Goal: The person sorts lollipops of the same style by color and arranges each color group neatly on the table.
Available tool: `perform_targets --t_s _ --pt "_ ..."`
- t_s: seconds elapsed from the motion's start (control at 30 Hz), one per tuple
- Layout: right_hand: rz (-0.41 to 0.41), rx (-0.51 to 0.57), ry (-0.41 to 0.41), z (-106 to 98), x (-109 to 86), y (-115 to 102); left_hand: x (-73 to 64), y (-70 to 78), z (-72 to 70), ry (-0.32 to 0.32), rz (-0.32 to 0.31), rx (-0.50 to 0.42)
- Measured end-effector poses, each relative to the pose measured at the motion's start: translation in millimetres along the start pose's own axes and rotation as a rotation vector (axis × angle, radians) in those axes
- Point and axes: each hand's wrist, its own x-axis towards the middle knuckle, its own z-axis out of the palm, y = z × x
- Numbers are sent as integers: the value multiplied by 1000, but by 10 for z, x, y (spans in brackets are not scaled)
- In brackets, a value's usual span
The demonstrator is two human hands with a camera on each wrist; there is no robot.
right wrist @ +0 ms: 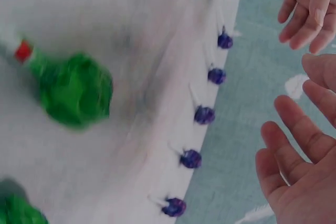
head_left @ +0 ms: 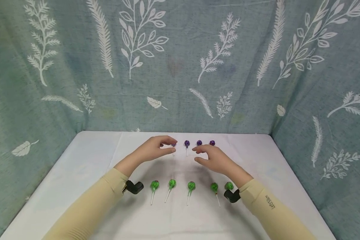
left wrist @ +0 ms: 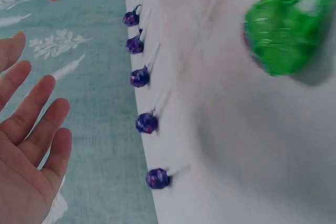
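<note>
My left hand (head_left: 156, 148) hovers over the white table with fingers loosely bent and nothing between them. Opposite it, my right hand (head_left: 214, 158) is held the same way, palm inward, also holding nothing. Along the far edge runs a row of purple-wrapped lollipops (head_left: 187, 143), sticks toward me; the hands partly cover some in the head view. Nearer me lies a row of green-wrapped lollipops (head_left: 191, 186), the rightmost partly behind the right wrist camera. Both wrist views show relaxed fingers, with the purple lollipops (left wrist: 147, 123) and a green lollipop (right wrist: 76, 90) apart from them.
A white cloth (head_left: 87, 156) covers the table. Teal fabric (head_left: 180, 66) with white leaf prints rises behind it and on both sides. Black wrist cameras (head_left: 134, 187) stick out from the sleeves above the green row.
</note>
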Motion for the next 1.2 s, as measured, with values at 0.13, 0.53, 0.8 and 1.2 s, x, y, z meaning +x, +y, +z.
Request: perform_targets --t_s 0.13,0.53,0.8,1.2 --pt "-1 -4 -9 35 -12 -68 -177 -11 -54 22 -2 -4" --pt "-13 65 -19 149 -71 -216 -522 -83 -109 38 -22 -34" --pt "-55 64 -53 310 -102 -295 -829 -242 -39 63 -84 -53" --pt "-114 4 -90 478 -77 -380 -1123 -405 3 91 -155 -80"
